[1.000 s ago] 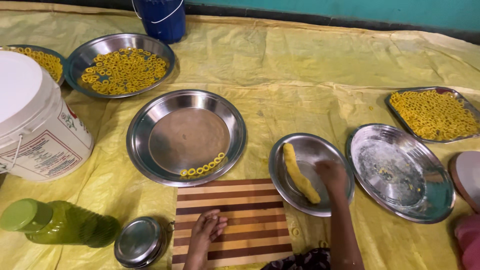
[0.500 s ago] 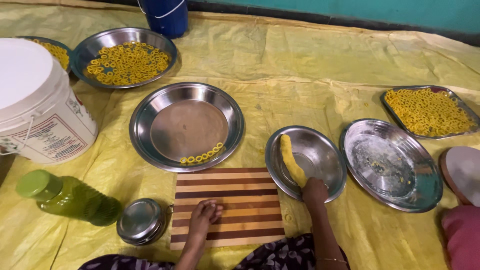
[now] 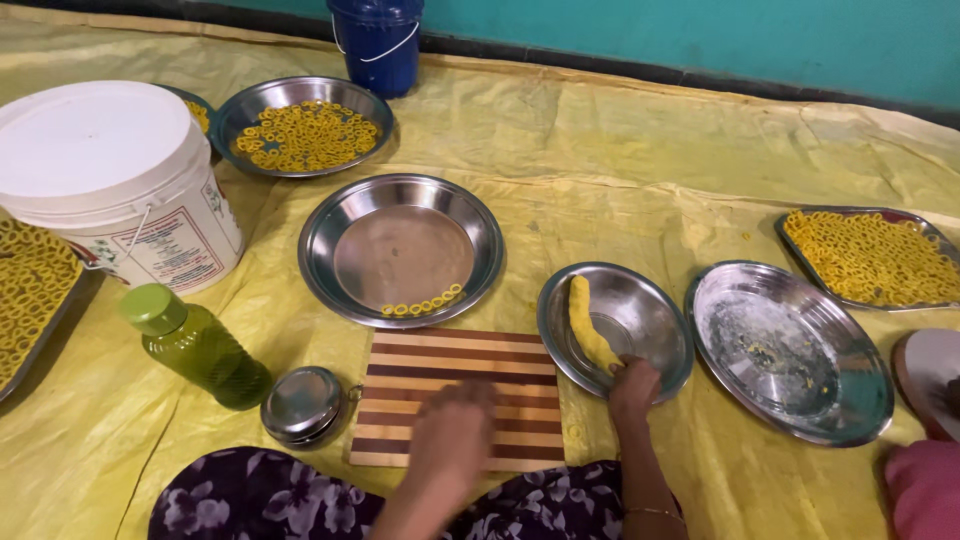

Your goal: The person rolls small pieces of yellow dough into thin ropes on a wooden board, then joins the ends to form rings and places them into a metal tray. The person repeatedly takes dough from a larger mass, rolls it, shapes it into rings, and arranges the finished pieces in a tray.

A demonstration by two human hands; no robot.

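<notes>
A striped wooden board [image 3: 420, 375] lies on the yellow sheet in front of me. My left hand [image 3: 452, 430] hovers blurred over its right half, fingers loosely together, holding nothing I can see. My right hand [image 3: 634, 385] rests at the near rim of a small steel bowl [image 3: 640, 310] and pinches the lower end of a long roll of yellow dough [image 3: 585, 320] lying in it. Beyond the board, a large steel plate [image 3: 400, 245] holds a short row of small yellow dough rings [image 3: 425, 303] at its near edge.
A white lidded bucket [image 3: 115, 185], green bottle [image 3: 195, 345] and small round steel tin [image 3: 303, 403] stand left. Trays of yellow rings [image 3: 305, 135] [image 3: 870, 255] [image 3: 30, 290] sit around. An empty floury steel plate [image 3: 790, 350] is right. A blue bucket [image 3: 378, 45] stands behind.
The view has shifted closer and leftward. My left hand has lifted off the board and moved right over it. My right hand stays at the dough in the small bowl.
</notes>
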